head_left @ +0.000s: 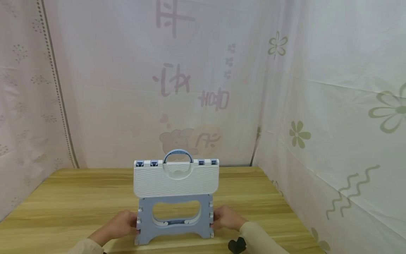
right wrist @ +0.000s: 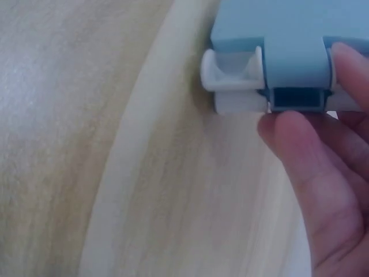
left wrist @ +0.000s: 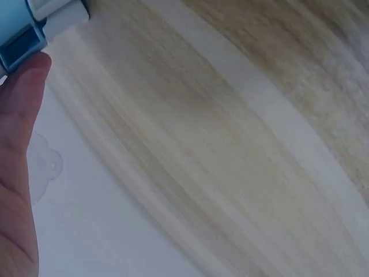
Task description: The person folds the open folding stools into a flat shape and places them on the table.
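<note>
A folded plastic step stool [head_left: 176, 181] stands upright on the wooden table in the head view. Its upper panel is white and textured, with a blue carry handle [head_left: 178, 151] on top; the lower leg panel [head_left: 174, 231] is grey-blue with an oval opening. My left hand [head_left: 123, 225] grips the left side edge low down, and my right hand [head_left: 227, 218] holds the opposite edge. In the left wrist view only a corner of the stool [left wrist: 17, 34] shows above the thumb. The right wrist view shows the thumb and fingers on the hinged edge of the stool [right wrist: 294, 63].
The wood-grain table [head_left: 79, 197] spreads around the stool. A patterned curtain [head_left: 120, 106] hangs behind it, and a white flowered curtain [head_left: 333, 116] runs along the right. A black heart-shaped piece [head_left: 237, 245] lies by the right sleeve [head_left: 258, 236].
</note>
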The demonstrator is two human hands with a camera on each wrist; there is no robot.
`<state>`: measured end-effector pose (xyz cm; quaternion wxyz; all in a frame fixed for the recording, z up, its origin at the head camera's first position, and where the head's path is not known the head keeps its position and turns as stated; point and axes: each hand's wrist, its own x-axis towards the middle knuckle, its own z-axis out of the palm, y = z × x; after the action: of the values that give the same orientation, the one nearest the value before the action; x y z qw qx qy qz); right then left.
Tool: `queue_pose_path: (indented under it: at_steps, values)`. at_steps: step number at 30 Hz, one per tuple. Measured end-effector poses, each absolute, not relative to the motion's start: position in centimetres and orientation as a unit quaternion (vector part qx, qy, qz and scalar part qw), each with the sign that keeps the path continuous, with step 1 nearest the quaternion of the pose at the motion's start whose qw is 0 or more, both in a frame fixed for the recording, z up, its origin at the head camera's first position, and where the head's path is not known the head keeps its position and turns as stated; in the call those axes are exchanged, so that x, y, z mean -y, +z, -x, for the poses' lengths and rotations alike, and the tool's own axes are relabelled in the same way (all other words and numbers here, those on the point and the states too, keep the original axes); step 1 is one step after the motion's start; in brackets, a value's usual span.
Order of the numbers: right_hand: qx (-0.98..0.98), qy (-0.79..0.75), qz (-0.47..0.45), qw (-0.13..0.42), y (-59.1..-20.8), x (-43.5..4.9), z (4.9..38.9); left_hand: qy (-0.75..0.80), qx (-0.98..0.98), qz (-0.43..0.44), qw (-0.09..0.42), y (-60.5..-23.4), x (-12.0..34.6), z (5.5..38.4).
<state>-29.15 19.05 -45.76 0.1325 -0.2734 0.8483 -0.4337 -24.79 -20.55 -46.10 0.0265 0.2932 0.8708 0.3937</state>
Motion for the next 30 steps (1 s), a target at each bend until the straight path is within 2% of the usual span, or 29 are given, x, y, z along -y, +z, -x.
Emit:
queue_pose_path:
  at_steps: [9, 16, 19, 23, 30]
  values:
    - [-0.849, -0.419, 0.292, 0.136, -45.4, -19.1, 28.9, 0.400, -0.874, -0.273, 0.041, -45.9, 20.5, 24.4]
    - [-0.829, -0.473, 0.263, 0.141, -45.9, -18.8, 28.6, 0.417, -0.861, -0.291, 0.000, -46.7, 20.4, 24.3]
    - [-0.826, -0.486, 0.257, 0.126, -46.3, -18.5, 28.4, 0.422, -0.857, -0.294, -0.015, -47.1, 20.3, 24.3]
    - [-0.832, -0.478, 0.258, 0.112, -46.8, -18.2, 28.5, 0.445, -0.850, -0.282, -0.002, -47.5, 20.4, 24.2]
    - [-0.815, -0.495, 0.270, 0.131, -46.7, -18.2, 28.5, 0.465, -0.843, -0.268, 0.031, -47.3, 20.6, 24.0]
